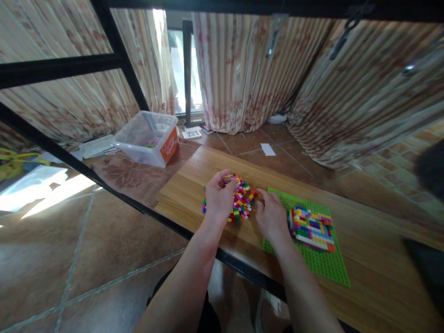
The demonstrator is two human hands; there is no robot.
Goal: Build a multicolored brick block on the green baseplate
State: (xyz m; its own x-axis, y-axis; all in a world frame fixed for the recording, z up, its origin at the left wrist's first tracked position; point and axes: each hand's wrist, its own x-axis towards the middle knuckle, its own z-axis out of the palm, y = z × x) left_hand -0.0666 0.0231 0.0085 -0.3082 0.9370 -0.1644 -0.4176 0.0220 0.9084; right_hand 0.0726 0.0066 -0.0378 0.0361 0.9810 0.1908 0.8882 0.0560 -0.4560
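far left, sun falls in a bright patch on the brown tiled floor (69, 259), and black frame bars (55, 69) cross in front of striped curtains (243, 69). a clear plastic bin (149, 138) with an orange label stands on the floor beyond the table's left end, with a strip of window (178, 69) behind it. the wooden table (187, 194) has a dark near edge.

near the table's left end, about midway between the far and near edges, lies the pile of small bricks (243, 203) (many colours, loose). the left hand (218, 196) rests on the pile's left side, fingers curled in with the tips at the pile's top; whether they pinch a brick i cannot tell. the right hand (272, 215) lies just right of the pile, fingers loosely stretched so the tips touch its right rim, gripping nothing that shows.

its wrist crosses the left edge of the green baseplate (319, 266), which reaches close to the table's near edge. a striped brick block (312, 229) sits on the plate. a white paper slip (268, 149) lies on the floor past the far edge.
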